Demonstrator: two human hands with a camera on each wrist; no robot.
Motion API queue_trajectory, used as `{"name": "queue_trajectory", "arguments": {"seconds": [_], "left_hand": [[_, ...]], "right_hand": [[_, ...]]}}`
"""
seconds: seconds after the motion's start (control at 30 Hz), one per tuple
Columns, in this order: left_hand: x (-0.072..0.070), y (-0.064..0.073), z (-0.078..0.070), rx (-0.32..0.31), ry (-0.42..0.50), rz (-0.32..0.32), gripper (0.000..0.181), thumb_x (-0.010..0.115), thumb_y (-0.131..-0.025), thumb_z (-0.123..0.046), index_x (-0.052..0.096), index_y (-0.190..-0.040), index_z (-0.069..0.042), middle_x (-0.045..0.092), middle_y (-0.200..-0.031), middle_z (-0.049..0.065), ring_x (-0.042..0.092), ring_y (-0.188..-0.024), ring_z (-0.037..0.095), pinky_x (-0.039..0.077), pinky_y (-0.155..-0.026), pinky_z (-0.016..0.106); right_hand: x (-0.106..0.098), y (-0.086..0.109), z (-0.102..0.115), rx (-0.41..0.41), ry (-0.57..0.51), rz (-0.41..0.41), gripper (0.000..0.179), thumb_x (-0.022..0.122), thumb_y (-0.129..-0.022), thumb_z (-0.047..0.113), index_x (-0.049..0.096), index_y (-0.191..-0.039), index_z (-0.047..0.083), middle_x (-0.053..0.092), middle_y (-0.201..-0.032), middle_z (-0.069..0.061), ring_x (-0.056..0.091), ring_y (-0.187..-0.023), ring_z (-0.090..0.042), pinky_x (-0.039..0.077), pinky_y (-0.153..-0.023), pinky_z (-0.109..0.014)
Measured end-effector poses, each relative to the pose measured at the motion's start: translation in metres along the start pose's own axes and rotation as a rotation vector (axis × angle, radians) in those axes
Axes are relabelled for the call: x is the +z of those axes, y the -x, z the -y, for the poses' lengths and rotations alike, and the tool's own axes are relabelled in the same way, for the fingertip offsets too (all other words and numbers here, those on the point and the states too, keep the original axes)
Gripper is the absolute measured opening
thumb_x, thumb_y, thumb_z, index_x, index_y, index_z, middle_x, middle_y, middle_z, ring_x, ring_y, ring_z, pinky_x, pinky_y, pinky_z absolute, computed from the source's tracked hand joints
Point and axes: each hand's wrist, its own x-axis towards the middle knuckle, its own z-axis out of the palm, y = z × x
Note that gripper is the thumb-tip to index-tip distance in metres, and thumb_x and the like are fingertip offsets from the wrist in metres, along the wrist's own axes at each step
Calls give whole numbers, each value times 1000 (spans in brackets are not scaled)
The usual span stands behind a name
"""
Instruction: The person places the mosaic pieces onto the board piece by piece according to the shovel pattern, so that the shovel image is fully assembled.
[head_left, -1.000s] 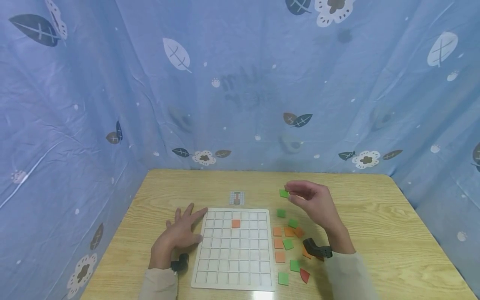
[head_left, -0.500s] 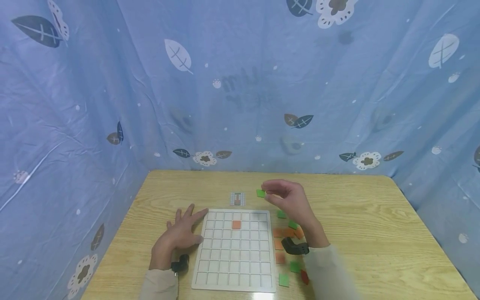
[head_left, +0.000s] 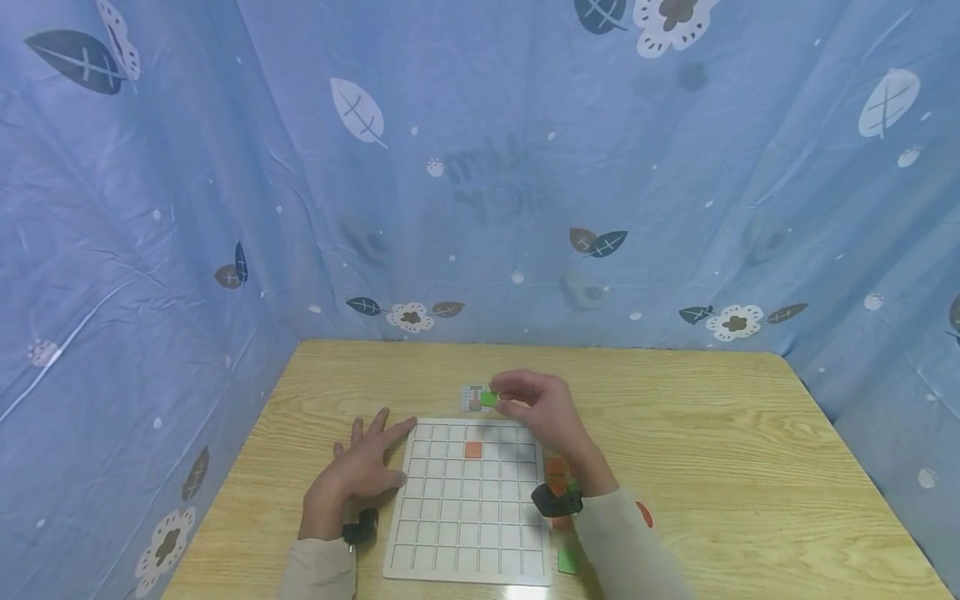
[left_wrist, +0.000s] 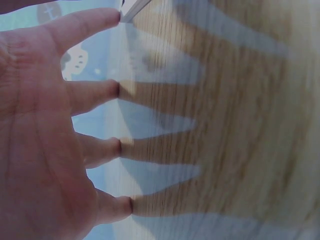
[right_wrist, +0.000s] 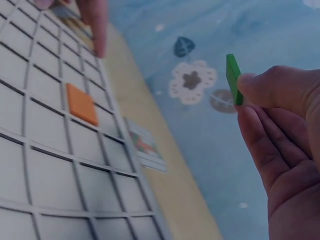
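My right hand [head_left: 542, 410] pinches a green square tile [right_wrist: 232, 77] between thumb and fingers, held up past the far edge of the white grid board [head_left: 459, 504]. In the head view that tile overlaps the small pattern card [head_left: 471, 399]. An orange tile [head_left: 473, 450] lies in one cell of the board's second row from the far side. My left hand [head_left: 362, 462] rests at the board's left edge, fingers spread and straight; in the left wrist view its fingertips [left_wrist: 111, 90] touch the wooden table, the topmost one at the board's edge.
Right of the board lie loose orange tiles [head_left: 555, 467] and a green tile [head_left: 567, 561], partly covered by the right forearm. A red piece [head_left: 644, 514] shows beside the sleeve. Blue patterned curtain [head_left: 480, 208] encloses the table's [head_left: 712, 433] back and sides.
My right hand has moved left with the green tile, from beyond the loose tiles to over the pattern card. The left hand and the orange tile on the board stay put.
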Motion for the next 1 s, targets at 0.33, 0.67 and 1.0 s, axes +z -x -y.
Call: {"name": "queue_trajectory", "arguments": {"seconds": [0.33, 0.67, 1.0], "left_hand": [[-2, 2, -4, -24, -28, 16, 93, 83, -78, -10, 51, -165, -23, 18, -179, 32, 2, -160, 71, 0, -114, 96], [-3, 0, -5, -33, -32, 22, 92, 82, -80, -10, 50, -166, -23, 17, -180, 31, 1, -161, 70, 1, -115, 96], [-3, 1, -6, -41, -38, 31, 91, 85, -83, -13, 50, -166, -25, 17, -180, 30, 0, -161, 69, 2, -115, 96]], "right_hand": [[28, -2, -17, -3, 9, 40, 32, 78, -94, -2, 78, -126, 0, 81, -124, -14, 80, -110, -33, 64, -103, -35], [48, -8, -29, 19, 70, 79, 30, 81, -91, -2, 81, -120, 4, 83, -117, -10, 79, -105, -25, 65, -94, -30], [59, -8, -37, 71, 183, 125, 31, 84, -92, 4, 81, -123, 10, 83, -114, -1, 76, -99, -12, 63, -88, -27]]}}
